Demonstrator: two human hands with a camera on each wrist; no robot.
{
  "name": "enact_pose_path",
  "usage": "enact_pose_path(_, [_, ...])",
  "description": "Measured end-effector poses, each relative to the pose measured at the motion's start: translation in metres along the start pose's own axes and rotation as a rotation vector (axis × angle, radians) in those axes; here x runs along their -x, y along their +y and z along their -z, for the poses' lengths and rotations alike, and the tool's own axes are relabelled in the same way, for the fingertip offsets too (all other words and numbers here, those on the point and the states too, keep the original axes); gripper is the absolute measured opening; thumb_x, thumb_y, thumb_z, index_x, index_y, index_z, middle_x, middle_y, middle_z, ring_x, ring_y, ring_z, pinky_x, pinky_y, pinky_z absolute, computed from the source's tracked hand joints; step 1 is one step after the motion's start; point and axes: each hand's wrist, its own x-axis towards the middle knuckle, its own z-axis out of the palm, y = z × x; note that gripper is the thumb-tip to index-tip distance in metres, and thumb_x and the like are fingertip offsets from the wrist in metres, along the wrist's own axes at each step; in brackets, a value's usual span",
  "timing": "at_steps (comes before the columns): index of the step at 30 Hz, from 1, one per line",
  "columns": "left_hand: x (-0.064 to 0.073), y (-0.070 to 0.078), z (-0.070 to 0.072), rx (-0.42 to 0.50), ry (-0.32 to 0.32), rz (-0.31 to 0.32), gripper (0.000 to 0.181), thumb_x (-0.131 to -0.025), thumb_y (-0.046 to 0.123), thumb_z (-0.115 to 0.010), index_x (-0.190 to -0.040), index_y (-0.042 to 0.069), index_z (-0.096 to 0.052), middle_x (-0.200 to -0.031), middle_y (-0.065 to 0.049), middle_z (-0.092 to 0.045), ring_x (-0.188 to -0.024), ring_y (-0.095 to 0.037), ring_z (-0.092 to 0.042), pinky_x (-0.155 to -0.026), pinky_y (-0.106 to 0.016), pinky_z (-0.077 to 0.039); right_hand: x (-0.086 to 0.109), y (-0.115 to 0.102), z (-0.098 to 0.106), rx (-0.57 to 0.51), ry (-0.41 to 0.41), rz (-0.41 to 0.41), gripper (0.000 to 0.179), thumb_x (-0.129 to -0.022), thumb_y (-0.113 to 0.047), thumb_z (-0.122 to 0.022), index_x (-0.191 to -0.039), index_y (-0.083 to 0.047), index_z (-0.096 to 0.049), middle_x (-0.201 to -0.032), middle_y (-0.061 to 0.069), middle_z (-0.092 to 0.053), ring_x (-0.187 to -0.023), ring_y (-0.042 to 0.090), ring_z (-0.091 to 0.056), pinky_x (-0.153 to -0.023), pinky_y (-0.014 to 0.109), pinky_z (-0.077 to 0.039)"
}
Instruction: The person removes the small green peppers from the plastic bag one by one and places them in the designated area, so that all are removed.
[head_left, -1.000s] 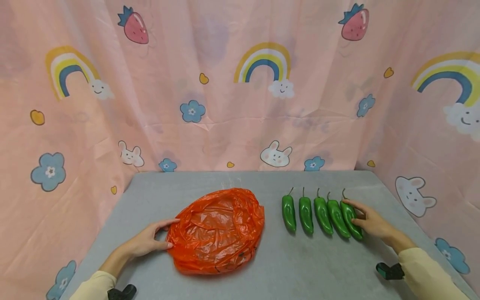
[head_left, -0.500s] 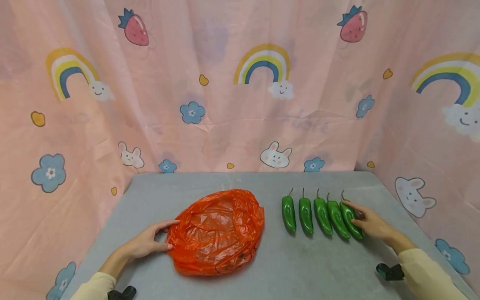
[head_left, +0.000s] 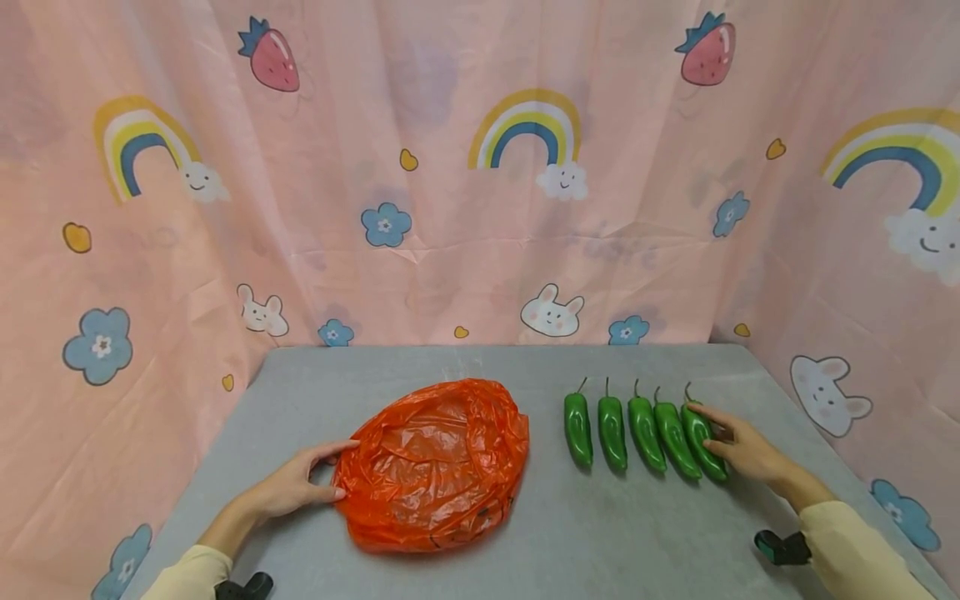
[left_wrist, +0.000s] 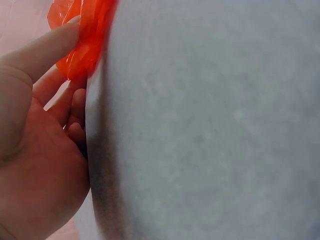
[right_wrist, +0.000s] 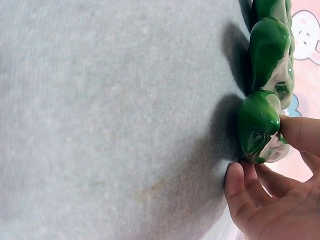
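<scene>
An orange-red plastic bag (head_left: 435, 454) lies spread out, left of centre in the head view, its inside showing. At its left edge my left hand (head_left: 296, 479) touches the film, thumb and forefinger tips apart. In the left wrist view, the bag's edge (left_wrist: 92, 45) partly hides the fingertips. Several green peppers (head_left: 642, 433) stand in a row to the right, stems pointing away. Against the rightmost pepper (head_left: 701, 446) rests my right hand (head_left: 746, 446), with its thumb and forefinger touching it. In the right wrist view, the thumb meets the pepper's side while other fingertips sit by the table.
The grey table (head_left: 555, 542) runs back to a pink printed curtain (head_left: 450, 208), which also hangs along both sides. A strip of table separates the bag from the leftmost pepper (head_left: 577, 429). Dark wrist devices (head_left: 782, 547) sit by both cream sleeves (head_left: 847, 542).
Both hands stay nearly still at the bag and the rightmost pepper. The head view has tilted very slightly; the bag and peppers lie as before.
</scene>
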Motion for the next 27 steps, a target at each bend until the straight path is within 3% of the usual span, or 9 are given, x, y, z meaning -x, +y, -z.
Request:
enact_pose_path(10, [0.001,0.005,0.001,-0.012,-0.006,-0.009,0.065,-0.084,0.032,-0.073,-0.142,0.018,-0.047,-0.141,-0.012,-0.050,-0.110,-0.004,-0.045,-0.097,-0.030,-0.037,0.002,-0.001,-0.001,-0.029,0.025,0.019,0.060,-0.100,-0.019,-0.050,-0.150,0.003,-0.025,-0.148,0.041,-0.025,-0.128,0.064,-0.032,-0.095,0.072,-0.036])
enact_pose_path(15, [0.001,0.009,0.004,-0.008,-0.013,-0.009,0.062,-0.086,0.030,-0.071,-0.142,0.017,-0.048,-0.141,-0.013,-0.051,-0.115,-0.013,-0.047,-0.099,-0.033,-0.038,0.001,-0.004,0.004,-0.035,0.025,-0.031,0.064,-0.102,-0.029,-0.047,-0.150,0.004,-0.020,-0.145,0.046,-0.023,-0.126,0.066,-0.032,-0.092,0.067,-0.042])
enact_pose_path(20, [0.000,0.012,0.005,0.005,-0.015,-0.003,0.060,-0.088,0.031,-0.069,-0.142,0.017,-0.048,-0.146,-0.016,-0.048,-0.127,-0.026,-0.045,-0.104,-0.035,-0.038,0.001,-0.004,0.010,-0.033,0.039,-0.039,0.064,-0.102,-0.029,-0.046,-0.149,0.006,-0.019,-0.142,0.049,-0.023,-0.126,0.065,-0.034,-0.091,0.063,-0.045])
enact_pose_path(23, [0.001,0.012,0.004,0.012,-0.007,-0.015,0.060,-0.088,0.030,-0.069,-0.142,0.016,-0.048,-0.144,-0.015,-0.050,-0.126,-0.022,-0.047,-0.101,-0.025,-0.038,0.003,-0.007,0.013,-0.027,0.055,-0.027,0.064,-0.103,-0.028,-0.045,-0.149,0.008,-0.020,-0.142,0.049,-0.024,-0.124,0.063,-0.037,-0.089,0.060,-0.047])
enact_pose_path(27, [0.001,0.011,0.002,0.057,0.013,-0.052,0.058,-0.089,0.025,-0.068,-0.142,0.012,-0.047,-0.128,-0.015,-0.059,-0.110,-0.007,-0.053,-0.092,-0.019,-0.040,0.005,-0.014,0.017,-0.026,0.061,-0.027,0.064,-0.103,-0.030,-0.044,-0.149,0.006,-0.020,-0.143,0.047,-0.024,-0.124,0.062,-0.036,-0.090,0.063,-0.045])
